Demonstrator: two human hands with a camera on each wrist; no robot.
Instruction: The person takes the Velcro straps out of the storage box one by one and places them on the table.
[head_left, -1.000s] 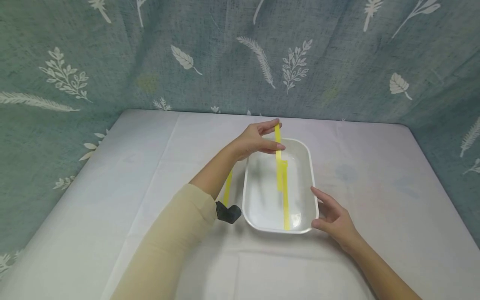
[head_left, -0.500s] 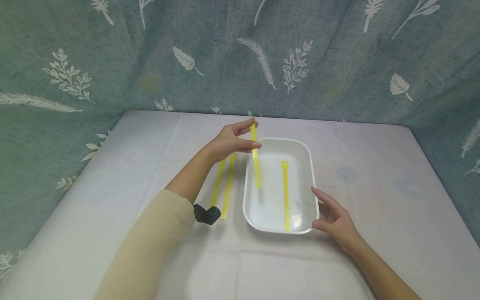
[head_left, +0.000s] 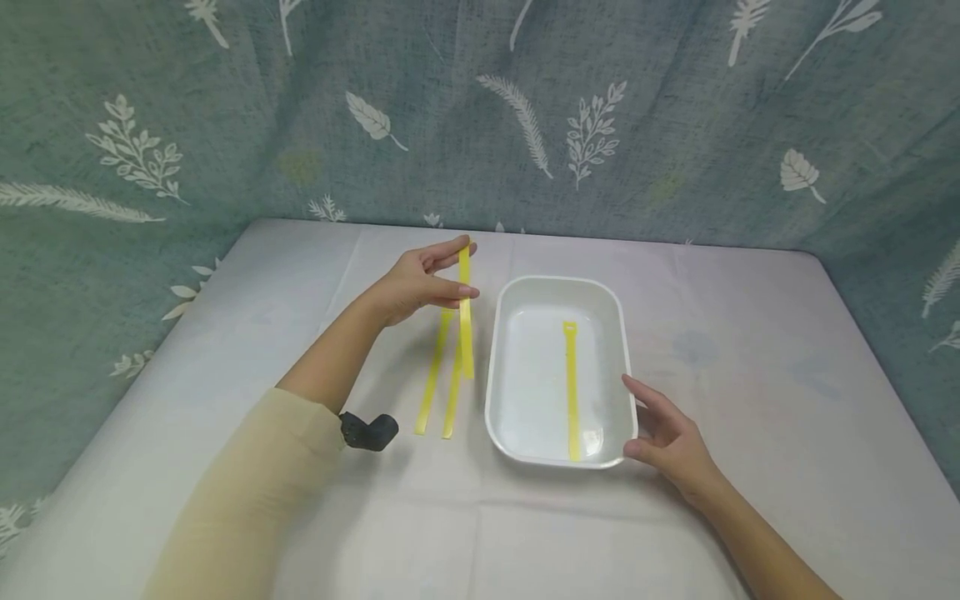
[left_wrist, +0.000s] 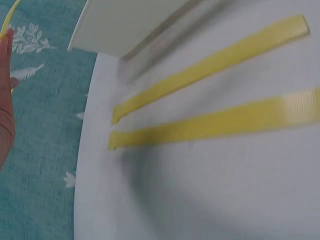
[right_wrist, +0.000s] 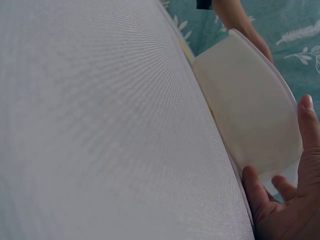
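My left hand (head_left: 423, 283) holds a flat yellow strap (head_left: 467, 342) upright between thumb and fingers, left of the white tray (head_left: 489, 392). Two more yellow straps, a left one (head_left: 432, 375) and a right one (head_left: 452, 404), lie on the cloth below that hand; the left wrist view shows the narrow heads of both the upper strap (left_wrist: 215, 62) and the lower strap (left_wrist: 215, 122). Inside the tray lies a single yellow strap (head_left: 572, 392) with a slotted head. At the tray's right side, my right hand (head_left: 671, 437) grips the rim, its lower fingers against the outer wall (right_wrist: 250, 105).
A white cloth (head_left: 750, 467) with folds covers the table. Behind and at the sides hangs a green curtain (head_left: 435, 167) with pale leaf prints. A black device (head_left: 369, 432) sits at the left sleeve's cuff (head_left: 315, 417).
My left hand has moved left with its yellow strap, from over the tray to above the two straps on the cloth, uncovering them. The right hand and the tray have stayed put.
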